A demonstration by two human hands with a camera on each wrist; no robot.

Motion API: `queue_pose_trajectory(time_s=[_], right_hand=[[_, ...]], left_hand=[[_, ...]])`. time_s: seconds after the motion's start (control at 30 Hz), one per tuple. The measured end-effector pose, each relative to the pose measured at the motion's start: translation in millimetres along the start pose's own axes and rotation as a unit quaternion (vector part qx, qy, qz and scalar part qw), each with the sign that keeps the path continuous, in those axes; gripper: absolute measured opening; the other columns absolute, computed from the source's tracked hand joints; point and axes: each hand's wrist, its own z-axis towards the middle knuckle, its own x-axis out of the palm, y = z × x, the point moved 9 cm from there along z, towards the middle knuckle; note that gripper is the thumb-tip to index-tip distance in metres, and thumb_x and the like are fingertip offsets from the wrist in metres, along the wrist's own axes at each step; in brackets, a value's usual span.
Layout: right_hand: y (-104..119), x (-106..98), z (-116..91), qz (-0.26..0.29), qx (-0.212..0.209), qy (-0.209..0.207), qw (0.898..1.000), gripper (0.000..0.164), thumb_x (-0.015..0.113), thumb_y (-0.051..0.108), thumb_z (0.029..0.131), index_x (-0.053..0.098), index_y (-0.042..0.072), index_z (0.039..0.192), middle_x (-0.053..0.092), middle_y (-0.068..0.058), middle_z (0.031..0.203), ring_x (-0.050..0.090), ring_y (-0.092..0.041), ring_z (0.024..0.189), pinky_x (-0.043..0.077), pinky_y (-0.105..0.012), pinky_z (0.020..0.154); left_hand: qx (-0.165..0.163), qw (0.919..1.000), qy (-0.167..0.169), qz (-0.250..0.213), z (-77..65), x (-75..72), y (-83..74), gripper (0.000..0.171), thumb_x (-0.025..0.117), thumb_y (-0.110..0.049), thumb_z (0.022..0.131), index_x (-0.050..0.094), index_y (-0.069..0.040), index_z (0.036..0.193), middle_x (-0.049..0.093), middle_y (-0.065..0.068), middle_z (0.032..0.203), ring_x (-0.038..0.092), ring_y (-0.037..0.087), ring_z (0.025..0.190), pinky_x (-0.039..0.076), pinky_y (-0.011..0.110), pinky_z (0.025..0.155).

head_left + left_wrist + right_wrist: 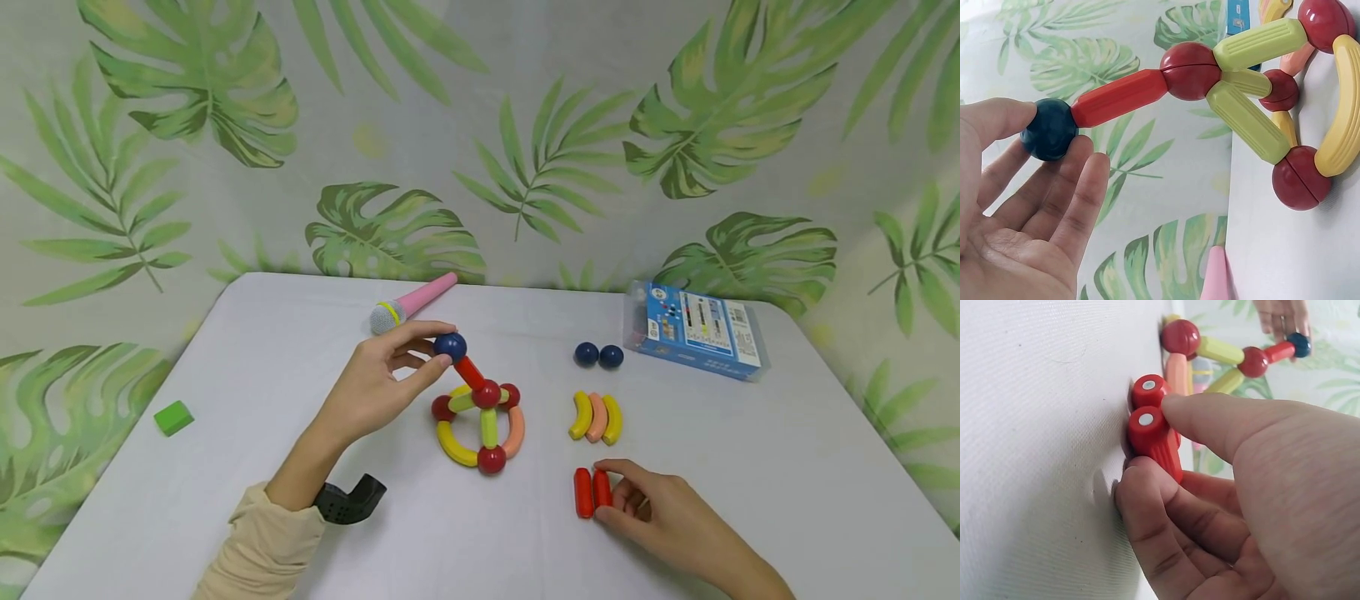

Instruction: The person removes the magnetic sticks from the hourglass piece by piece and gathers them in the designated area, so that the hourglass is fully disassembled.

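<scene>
I judge the step in hand to be building the frame (489,429) higher; it stands mid-table. My left hand (367,390) pinches a blue ball (450,347) between thumb and fingers, against the upper end of a red rod (469,372) that slants from the top ball (487,393) toward between 10 and 11 o'clock. At 4 o'clock from the frame, my right hand (663,512) grips the right-hand loose rod (602,486), which lies just beside the left-hand loose rod (583,492). The next move, I think, calls for parting that rod from its neighbour while I steady the blue ball, since the slanting arm could drop or pull loose.

Counting, I find three blue balls: mine, plus two spare balls (587,354) between 2 and 3 o'clock. Four dark red balls (491,459) are in the frame, three below and one on top. Three green rods (463,402) join them; red rods make three altogether. Curved pieces (454,447) number six: two yellow and one pink around the base, the same again loose at 3 o'clock. There is one box (705,325) at 2, one microphone (423,295) at 11, one green block (174,418) at 9.
</scene>
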Motion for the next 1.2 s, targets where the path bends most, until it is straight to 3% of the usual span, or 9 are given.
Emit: queue_pose_trajectory(time_s=[0.2,0.43,0.63,0.8,1.0,1.2], right_hand=[[2.3,-6.8,1.9,-0.001,-0.002,0.007,1.0,0.051,0.078,0.033,0.093,0.061,0.01,0.135,0.059,0.015,0.083,0.057,0.002,0.074,0.054,-0.019,0.069],[15.7,-26.8,6.5,-0.004,-0.041,-0.036,0.999,0.044,0.077,0.022,0.095,0.063,0.011,0.135,0.059,0.017,0.082,0.058,0.002,0.077,0.057,-0.021,0.072],[39.0,-43.1,18.9,-0.017,-0.082,-0.085,0.993,0.045,0.079,0.013,0.092,0.063,0.006,0.133,0.061,0.016,0.087,0.06,0.001,0.081,0.058,-0.021,0.071],[64.8,-56.8,35.2,-0.025,-0.114,-0.13,0.985,0.053,0.081,0.008,0.089,0.061,0.011,0.138,0.064,0.014,0.091,0.061,-0.001,0.082,0.058,-0.021,0.073],[93.8,-63.8,58.1,-0.014,-0.143,-0.146,0.979,0.048,0.079,0.009,0.091,0.062,0.012,0.136,0.068,0.008,0.097,0.063,-0.004,0.085,0.059,-0.022,0.074],[116.6,-64.7,78.7,0.0,-0.162,-0.159,0.974,0.05,0.08,0.01,0.091,0.062,0.011,0.137,0.07,0.001,0.104,0.066,-0.007,0.089,0.06,-0.025,0.077]], left_hand=[[0.004,1.0,0.001,0.003,1.9,-0.1,-1.4,0.037,0.075,-0.011,0.095,0.067,-0.008,0.131,0.071,0.004,0.125,0.068,0.017,0.106,0.058,0.025,0.091],[0.008,1.0,0.002,0.0,3.5,0.3,-2.3,0.037,0.075,-0.011,0.095,0.067,-0.009,0.132,0.071,0.004,0.125,0.068,0.017,0.106,0.057,0.024,0.091],[-0.004,0.9999,0.009,-0.009,2.0,2.1,-1.4,0.038,0.074,-0.01,0.096,0.066,-0.01,0.133,0.071,0.004,0.125,0.068,0.018,0.106,0.057,0.025,0.091],[-0.004,0.9999,0.009,-0.01,0.6,3.0,-0.1,0.038,0.072,-0.009,0.097,0.067,-0.013,0.134,0.069,0.002,0.127,0.068,0.018,0.106,0.058,0.027,0.09],[0.018,0.9998,-0.001,0.003,1.0,4.8,-0.6,0.037,0.072,-0.013,0.098,0.068,-0.015,0.134,0.059,0.003,0.127,0.066,0.019,0.105,0.058,0.027,0.089],[0.007,0.9997,-0.023,0.001,1.6,5.7,4.2,0.044,0.076,-0.013,0.095,0.061,-0.01,0.137,0.065,0.005,0.126,0.067,0.017,0.107,0.057,0.024,0.089]])
